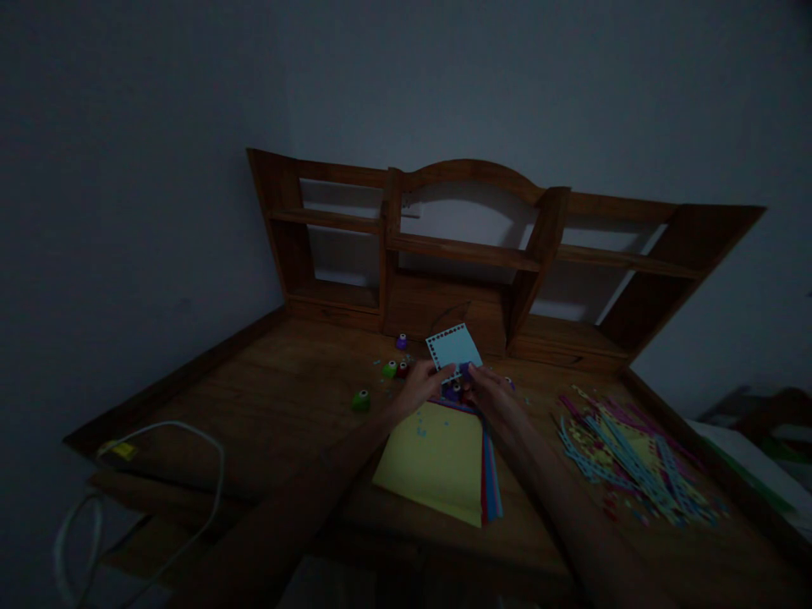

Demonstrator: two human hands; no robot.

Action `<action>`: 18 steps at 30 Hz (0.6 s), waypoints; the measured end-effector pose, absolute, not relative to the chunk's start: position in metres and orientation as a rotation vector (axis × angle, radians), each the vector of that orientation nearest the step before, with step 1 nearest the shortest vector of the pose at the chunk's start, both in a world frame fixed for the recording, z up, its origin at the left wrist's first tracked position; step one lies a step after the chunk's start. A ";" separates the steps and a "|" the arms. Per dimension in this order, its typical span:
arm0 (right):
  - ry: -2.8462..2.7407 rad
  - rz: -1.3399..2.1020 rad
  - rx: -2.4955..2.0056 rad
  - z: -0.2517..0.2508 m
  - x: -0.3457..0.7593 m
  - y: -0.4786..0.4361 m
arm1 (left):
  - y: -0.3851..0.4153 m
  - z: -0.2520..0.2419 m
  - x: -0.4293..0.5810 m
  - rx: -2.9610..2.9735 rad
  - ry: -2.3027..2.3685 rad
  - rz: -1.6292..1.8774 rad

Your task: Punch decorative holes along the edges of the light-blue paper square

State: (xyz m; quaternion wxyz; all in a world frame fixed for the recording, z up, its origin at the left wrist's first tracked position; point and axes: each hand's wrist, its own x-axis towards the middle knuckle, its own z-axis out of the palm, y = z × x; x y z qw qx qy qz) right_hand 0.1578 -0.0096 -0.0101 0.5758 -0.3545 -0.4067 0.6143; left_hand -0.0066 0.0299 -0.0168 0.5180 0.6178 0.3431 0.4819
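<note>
A light blue sheet of paper (455, 345), with a row of small punched holes along its edges, is held up over the desk. My left hand (421, 385) is closed on its lower left side, thumb on top. My right hand (491, 393) grips a small purple paper punch (466, 370) at the paper's lower right edge. Another purple punch (452, 392) is just below the paper, partly hidden. Under my hands lies a stack of coloured paper with a yellow sheet (437, 461) on top, bearing a few blue punched bits (421, 432).
Left of my hands stand green punches (361, 401), a red punch (402, 370) and a purple punch (402, 342). Punched paper strips (625, 448) lie heaped at the right. A wooden shelf unit (463, 245) backs the desk. A white cable (219, 465) loops at the left edge.
</note>
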 end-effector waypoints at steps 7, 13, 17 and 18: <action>-0.921 1.454 -0.817 -0.009 0.157 -0.009 | 0.028 -0.016 -0.007 1.431 0.801 1.166; -0.930 1.464 -0.798 -0.009 0.157 -0.010 | 0.032 -0.020 -0.007 1.489 0.805 1.146; -0.930 1.458 -0.803 -0.009 0.158 -0.010 | 0.034 -0.024 -0.007 1.498 0.804 1.132; -0.926 1.460 -0.805 -0.009 0.158 -0.010 | 0.035 -0.024 -0.007 1.495 0.807 1.127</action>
